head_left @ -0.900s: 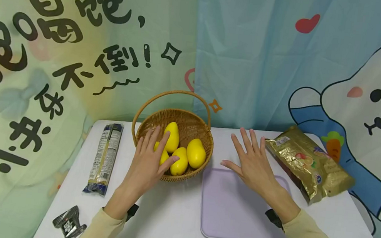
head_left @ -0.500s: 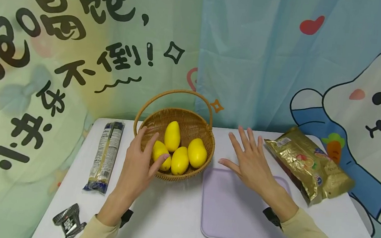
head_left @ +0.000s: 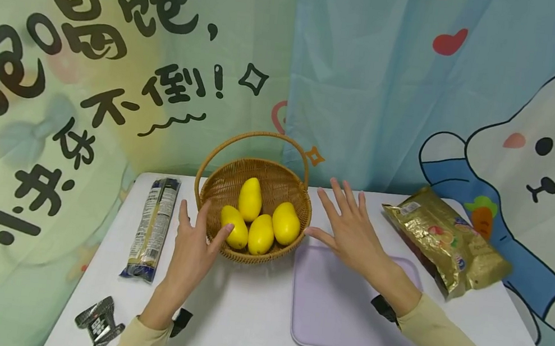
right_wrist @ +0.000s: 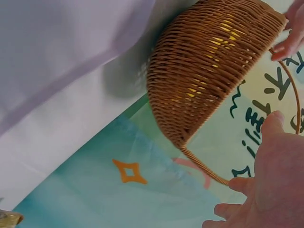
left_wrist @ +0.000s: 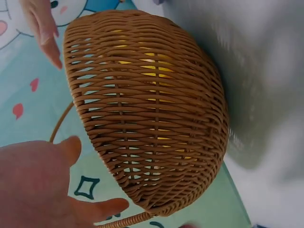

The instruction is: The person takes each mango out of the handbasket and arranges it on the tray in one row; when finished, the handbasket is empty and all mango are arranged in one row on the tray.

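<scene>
A brown wicker basket (head_left: 281,182) with a tall hoop handle stands at the back of the white table, holding several yellow mangoes (head_left: 250,199). Beside its front-left rim is my left hand (head_left: 191,257), fingers spread and nothing held; in the left wrist view its thumb and fingers are near the rim, and touch cannot be told. My right hand (head_left: 357,238) hovers right of the basket over the back of a lilac tray (head_left: 344,315), fingers straight and apart. In the right wrist view, the woven side of the basket (right_wrist: 204,71) hides most of the mangoes.
A long clear-and-blue packet (head_left: 152,227) lies at the left. Nearer the front left is a small black wrapped piece (head_left: 100,325). At the back right rests a gold foil bag (head_left: 448,241). Printed curtains (head_left: 347,90) hang behind the table.
My left hand has drawn back from over the mangoes to the basket's left side, baring the mango it covered. My right hand has shifted left, closer to the basket.
</scene>
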Action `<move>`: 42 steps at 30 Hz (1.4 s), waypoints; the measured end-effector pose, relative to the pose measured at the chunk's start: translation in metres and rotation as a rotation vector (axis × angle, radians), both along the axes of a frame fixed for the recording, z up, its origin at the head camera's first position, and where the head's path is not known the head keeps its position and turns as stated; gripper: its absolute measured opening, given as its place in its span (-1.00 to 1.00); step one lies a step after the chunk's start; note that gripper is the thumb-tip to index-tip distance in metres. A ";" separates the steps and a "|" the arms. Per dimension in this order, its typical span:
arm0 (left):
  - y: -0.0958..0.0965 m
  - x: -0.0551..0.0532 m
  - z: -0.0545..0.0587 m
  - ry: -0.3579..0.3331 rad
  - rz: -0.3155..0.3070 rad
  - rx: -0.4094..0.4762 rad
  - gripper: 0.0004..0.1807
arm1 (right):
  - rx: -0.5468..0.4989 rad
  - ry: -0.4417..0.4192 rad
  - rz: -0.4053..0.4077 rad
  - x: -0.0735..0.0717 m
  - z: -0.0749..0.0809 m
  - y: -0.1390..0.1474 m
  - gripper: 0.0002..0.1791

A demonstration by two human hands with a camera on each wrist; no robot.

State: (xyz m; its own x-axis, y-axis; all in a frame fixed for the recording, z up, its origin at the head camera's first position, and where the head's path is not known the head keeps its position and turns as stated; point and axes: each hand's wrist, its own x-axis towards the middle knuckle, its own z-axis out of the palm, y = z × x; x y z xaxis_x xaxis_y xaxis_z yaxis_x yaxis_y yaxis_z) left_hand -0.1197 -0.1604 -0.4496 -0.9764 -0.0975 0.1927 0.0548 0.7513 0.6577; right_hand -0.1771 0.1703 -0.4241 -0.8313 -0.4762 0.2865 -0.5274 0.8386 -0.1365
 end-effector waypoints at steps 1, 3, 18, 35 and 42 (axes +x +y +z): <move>0.000 -0.001 0.000 -0.045 0.001 0.011 -0.11 | -0.002 -0.003 0.007 0.000 0.001 -0.002 0.01; 0.001 -0.003 -0.001 -0.126 -0.002 0.032 -0.06 | 0.005 -0.002 0.017 0.000 0.004 -0.006 0.01; -0.003 -0.019 -0.016 -0.328 -0.091 0.133 0.34 | 0.007 0.009 0.094 -0.002 0.012 -0.026 -0.01; 0.013 -0.005 -0.023 -0.191 -0.084 0.129 0.40 | -0.064 -0.200 0.195 -0.008 0.029 -0.048 -0.03; 0.018 0.002 -0.025 -0.159 -0.080 0.115 0.40 | -0.032 -0.315 0.224 -0.013 0.036 -0.056 -0.06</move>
